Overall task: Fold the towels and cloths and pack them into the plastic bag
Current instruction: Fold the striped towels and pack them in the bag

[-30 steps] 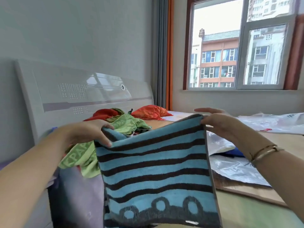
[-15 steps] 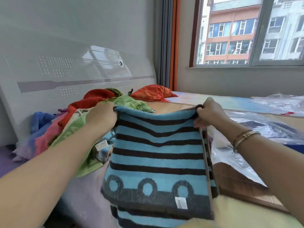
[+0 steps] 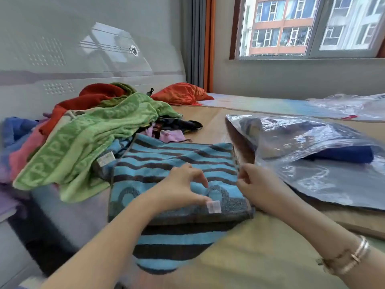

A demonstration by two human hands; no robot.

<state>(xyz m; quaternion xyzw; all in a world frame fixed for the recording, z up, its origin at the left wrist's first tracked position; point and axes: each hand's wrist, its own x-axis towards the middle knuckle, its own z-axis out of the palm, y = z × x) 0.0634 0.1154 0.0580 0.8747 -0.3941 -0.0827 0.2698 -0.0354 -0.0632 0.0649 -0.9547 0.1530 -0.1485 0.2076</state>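
A blue towel with dark brown stripes lies folded on the bed in front of me, its white label at the near right corner. My left hand rests on top of it with arched fingers, the fingertips touching the cloth close to the label. My right hand is at the towel's right edge, fingers curled and pinching that edge. Just to the right lies a clear plastic bag, its mouth facing the towel, with a folded navy cloth inside.
A heap of unfolded towels sits at the left by the headboard: a green one on top, a red one, pink and blue ones beneath. An orange cloth lies farther back. Another plastic bag lies near the window wall.
The striped towel, held up by its top corners before, now lies flat and folded on the bed. Both hands have let go of the corners and come down onto it.
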